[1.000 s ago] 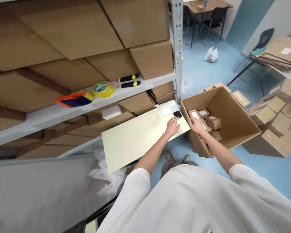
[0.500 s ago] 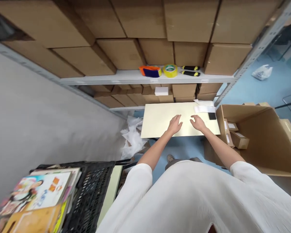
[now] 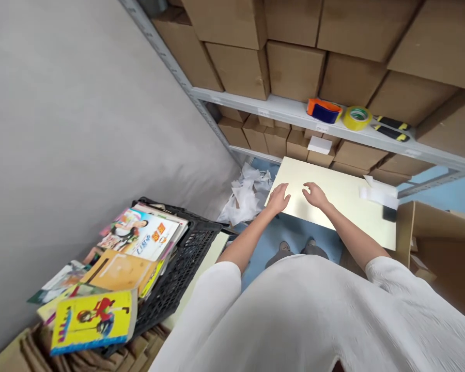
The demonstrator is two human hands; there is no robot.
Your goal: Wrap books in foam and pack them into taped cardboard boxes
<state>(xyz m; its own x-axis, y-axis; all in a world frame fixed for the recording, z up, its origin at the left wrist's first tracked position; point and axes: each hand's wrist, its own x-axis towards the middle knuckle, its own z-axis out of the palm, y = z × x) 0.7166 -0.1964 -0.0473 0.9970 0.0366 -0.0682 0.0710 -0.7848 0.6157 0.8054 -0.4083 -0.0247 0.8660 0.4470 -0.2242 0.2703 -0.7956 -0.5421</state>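
Observation:
Over the left part of a cream tabletop (image 3: 344, 206), my left hand (image 3: 279, 198) hangs with its fingers apart and holds nothing. My right hand (image 3: 315, 196) is a little to its right, fingers slightly curled but apart, also holding nothing. White paper strips (image 3: 377, 195) and a small black object (image 3: 389, 213) lie at the table's right end. On the shelf edge above are an orange and blue tape dispenser (image 3: 324, 111), a yellow tape roll (image 3: 357, 118) and two black and yellow cutters (image 3: 390, 132).
Brown boxes fill the metal shelf (image 3: 279, 105). A black crate (image 3: 186, 258) with books and magazines (image 3: 120, 271) stands at the lower left. Crumpled white wrapping (image 3: 246, 199) lies left of the table. A large open carton (image 3: 442, 222) is at the right.
The view has turned left, so the table, shelf and carton appear farther right and more of the crate and books shows. Both hands keep nearly the same pose, now over the table's left part.

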